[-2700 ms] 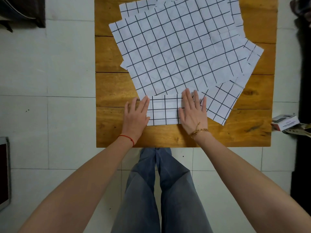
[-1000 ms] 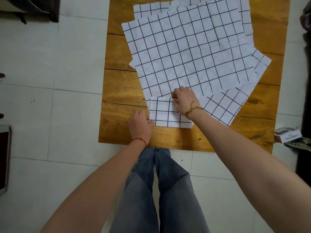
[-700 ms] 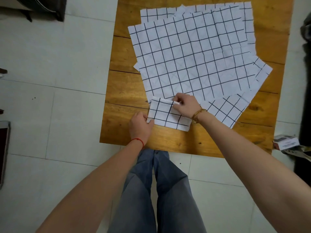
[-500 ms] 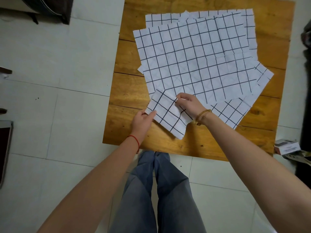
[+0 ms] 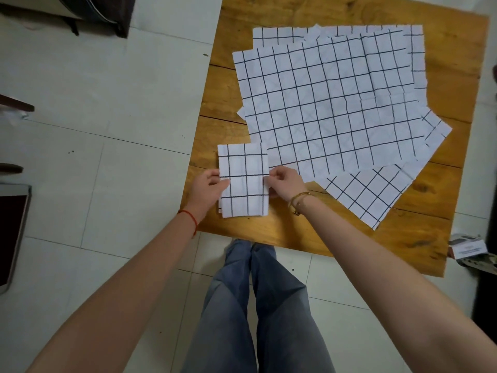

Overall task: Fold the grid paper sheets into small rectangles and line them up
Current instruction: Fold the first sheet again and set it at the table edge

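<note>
A small folded grid-paper rectangle (image 5: 243,180) was held at the near left corner of the wooden table (image 5: 295,238). Its left edge was pinched by the left hand (image 5: 208,188) and its right edge by the right hand (image 5: 283,183), fingers curled. Unfolded grid sheets (image 5: 330,103) were fanned across the table's middle, just beyond it.

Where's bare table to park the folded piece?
Bare wood runs along the table's near edge, right of the folded piece and below the spread sheets. A narrow strip on the left edge is also bare. Middle and far side are crowded with overlapping sheets. The left hand and right hand pinch the piece's sides.
</note>
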The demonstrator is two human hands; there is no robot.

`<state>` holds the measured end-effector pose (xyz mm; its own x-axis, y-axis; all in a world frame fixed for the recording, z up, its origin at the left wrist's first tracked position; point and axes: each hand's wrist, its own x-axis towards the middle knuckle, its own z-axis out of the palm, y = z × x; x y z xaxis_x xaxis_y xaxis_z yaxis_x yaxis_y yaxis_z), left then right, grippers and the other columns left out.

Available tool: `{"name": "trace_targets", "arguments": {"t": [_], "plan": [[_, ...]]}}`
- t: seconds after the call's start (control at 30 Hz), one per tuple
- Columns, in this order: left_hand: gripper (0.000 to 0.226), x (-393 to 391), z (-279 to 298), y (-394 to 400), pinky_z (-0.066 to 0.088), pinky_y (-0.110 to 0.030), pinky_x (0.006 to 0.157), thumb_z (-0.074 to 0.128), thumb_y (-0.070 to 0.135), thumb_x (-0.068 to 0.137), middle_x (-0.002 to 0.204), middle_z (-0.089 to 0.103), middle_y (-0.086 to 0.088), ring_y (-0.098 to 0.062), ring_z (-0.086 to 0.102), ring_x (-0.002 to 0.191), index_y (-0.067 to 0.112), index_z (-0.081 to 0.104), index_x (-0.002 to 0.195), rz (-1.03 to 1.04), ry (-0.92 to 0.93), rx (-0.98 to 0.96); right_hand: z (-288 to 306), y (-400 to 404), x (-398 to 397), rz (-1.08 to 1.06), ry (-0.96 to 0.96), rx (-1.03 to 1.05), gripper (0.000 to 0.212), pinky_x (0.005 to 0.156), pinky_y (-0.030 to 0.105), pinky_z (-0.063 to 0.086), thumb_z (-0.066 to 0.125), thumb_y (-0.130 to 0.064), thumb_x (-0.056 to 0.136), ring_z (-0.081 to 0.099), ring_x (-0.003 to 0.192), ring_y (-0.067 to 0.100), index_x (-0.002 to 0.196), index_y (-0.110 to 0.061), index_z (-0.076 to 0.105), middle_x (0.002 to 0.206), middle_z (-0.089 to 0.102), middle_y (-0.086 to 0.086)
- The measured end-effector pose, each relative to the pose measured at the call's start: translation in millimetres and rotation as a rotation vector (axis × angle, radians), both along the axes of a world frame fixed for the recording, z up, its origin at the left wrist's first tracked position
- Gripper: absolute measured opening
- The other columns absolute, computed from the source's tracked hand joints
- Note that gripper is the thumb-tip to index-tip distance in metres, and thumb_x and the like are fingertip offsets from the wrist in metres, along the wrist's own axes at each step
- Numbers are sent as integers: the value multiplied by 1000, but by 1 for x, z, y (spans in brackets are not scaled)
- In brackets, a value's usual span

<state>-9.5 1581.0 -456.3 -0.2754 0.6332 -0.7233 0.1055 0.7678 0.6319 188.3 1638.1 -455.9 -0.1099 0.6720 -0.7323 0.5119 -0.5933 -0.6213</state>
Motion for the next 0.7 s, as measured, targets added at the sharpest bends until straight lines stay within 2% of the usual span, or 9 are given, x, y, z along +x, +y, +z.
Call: {"name": "trace_targets", "arguments": {"t": [0.07,0.13,0.23,0.27,0.33,0.43,0.53,0.7], "plan": [[37,-14,0,-4,56,-37,87,69,20,87,107,69,-6,-21,66,97,8,61,121,-73,146,24,-2,-6,-16,91,-78,23,7,73,37,60,61,-18,85,68,76,27,80,-14,60,76,63,5],[33,-26,4,-6,54,-29,81,68,17,87,101,69,-3,-18,65,92,8,62,118,-101,247,62,-3,-11,-33,195,-142,60,12,71,37,58,60,-21,86,66,76,28,79,-11,61,75,63,6],[33,-40,6,-12,48,-20,72,68,14,87,95,64,2,-14,62,85,9,62,119,-128,341,72,-6,-19,-55,303,-200,76,18,55,24,43,57,-21,86,55,70,20,71,-13,56,72,58,3],[34,-43,6,-14,49,-21,73,68,14,87,94,63,3,-14,61,85,8,62,120,-139,368,64,-7,-22,-60,310,-211,67,19,53,23,39,57,-21,86,53,69,18,69,-13,55,70,56,1],[36,-50,4,-19,51,-25,77,67,12,87,92,62,2,-15,60,84,8,62,122,-154,397,48,-7,-28,-68,322,-230,52,20,56,25,41,55,-20,86,52,68,19,68,-13,54,66,54,0],[36,-54,2,-24,50,-25,76,67,10,87,95,63,0,-15,61,84,7,61,122,-174,423,53,-5,-34,-74,430,-274,80,18,63,29,45,52,-22,89,53,71,20,77,-11,58,74,57,5],[36,-55,-1,-28,48,-23,74,66,7,87,99,64,-4,-16,60,84,6,61,122,-194,439,70,-5,-36,-76,563,-350,149,20,61,28,42,49,-26,92,54,73,21,88,-9,59,83,60,7],[37,-55,-5,-29,56,-33,80,67,6,86,110,66,-10,-23,64,90,7,61,122,-206,474,82,-6,-36,-75,612,-391,189,20,62,29,43,47,-27,94,53,72,20,92,-11,59,80,56,3]]}}
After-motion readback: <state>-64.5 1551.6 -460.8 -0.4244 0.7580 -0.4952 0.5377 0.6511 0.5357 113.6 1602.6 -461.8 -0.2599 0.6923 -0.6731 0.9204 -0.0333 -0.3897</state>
